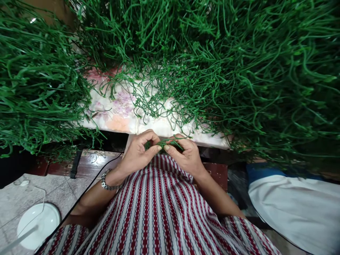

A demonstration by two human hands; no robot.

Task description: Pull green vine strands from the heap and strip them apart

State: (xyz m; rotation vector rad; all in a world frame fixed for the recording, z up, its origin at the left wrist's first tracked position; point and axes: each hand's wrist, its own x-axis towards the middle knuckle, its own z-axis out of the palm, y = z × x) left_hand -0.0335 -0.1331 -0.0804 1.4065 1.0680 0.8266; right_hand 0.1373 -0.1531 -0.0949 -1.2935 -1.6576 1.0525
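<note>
My left hand [142, 150] and my right hand [184, 152] meet in front of my lap, just below the table's edge. Both are closed, thumbs nearly touching, around a few thin green stems [163, 142]. A bit of green shows inside the curl of each hand's fingers. Beyond my hands lies a loose scatter of curly green stems [151, 102] on a flower-patterned tablecloth [118, 122]. These stems have small buds or knobs at their tips; I cannot tell the exact plant.
Big heaps of the same greens rise at the left [39, 81] and at the right [252, 71]. A round white base [39, 225] with a pole and cord stands on the tiled floor. White cloth over a person's leg or seat [294, 209] is at the right.
</note>
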